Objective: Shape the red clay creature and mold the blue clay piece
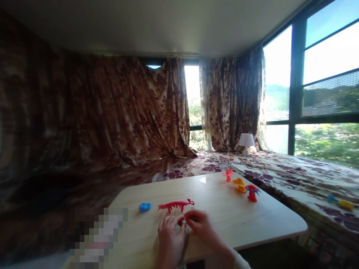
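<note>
Red fig (176,205), long w/ a row of legs & curled right end, is on the table (215,200) just past the fingertips. L hand (170,228) & R hand (200,223) are close together by its right half, thumb & finger of each drawn nearly shut in a pinch; can't tell what, if anything, they hold. Best done w/ light, even pressure, wrists steady, knuckles clear of the legs. Blue lump (145,207) to the left; pink fig (229,175), orange fig (239,185) & red-blue fig (252,194) at far right.
</note>
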{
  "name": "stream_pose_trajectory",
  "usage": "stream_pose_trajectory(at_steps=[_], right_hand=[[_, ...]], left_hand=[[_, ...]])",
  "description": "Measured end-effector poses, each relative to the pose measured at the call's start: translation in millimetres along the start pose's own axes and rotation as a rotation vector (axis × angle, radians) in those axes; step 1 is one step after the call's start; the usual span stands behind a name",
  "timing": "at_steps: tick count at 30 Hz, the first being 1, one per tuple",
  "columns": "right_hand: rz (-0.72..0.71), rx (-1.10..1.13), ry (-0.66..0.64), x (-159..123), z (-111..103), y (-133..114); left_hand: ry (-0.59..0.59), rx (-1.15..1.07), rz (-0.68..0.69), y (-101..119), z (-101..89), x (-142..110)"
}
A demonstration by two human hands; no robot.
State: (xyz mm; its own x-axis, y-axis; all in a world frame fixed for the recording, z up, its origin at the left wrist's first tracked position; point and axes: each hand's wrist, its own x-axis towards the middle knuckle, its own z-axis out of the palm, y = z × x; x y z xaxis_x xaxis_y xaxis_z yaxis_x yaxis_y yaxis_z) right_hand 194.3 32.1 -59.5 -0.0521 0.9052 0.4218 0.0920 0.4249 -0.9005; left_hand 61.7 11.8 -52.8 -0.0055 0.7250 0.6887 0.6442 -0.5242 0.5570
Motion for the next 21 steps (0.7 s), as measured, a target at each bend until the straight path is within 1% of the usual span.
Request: stream_pose_trajectory(at_steps=[3, 12, 17, 21], right_hand=[[0.014, -0.003, 0.001, -2.2, -0.9, -4.5], [0.019, -0.116, -0.007, -4.4, -3.6, -11.9], [0.015, -0.148, -0.007, -5.8, -3.7, -14.0], [0.009, -0.133, -0.003, -6.9, -5.0, -18.4]], left_hand=[[-0.007, 0.008, -0.012, -0.3, -1.7, -0.3], [-0.036, 0.014, 0.009, 9.9, -6.4, -1.0], [-0.048, -0.005, 0.006, 8.6, -7.6, -1.4], [-0.027, -0.016, -0.013, 6.0, -8.4, -1.5]])
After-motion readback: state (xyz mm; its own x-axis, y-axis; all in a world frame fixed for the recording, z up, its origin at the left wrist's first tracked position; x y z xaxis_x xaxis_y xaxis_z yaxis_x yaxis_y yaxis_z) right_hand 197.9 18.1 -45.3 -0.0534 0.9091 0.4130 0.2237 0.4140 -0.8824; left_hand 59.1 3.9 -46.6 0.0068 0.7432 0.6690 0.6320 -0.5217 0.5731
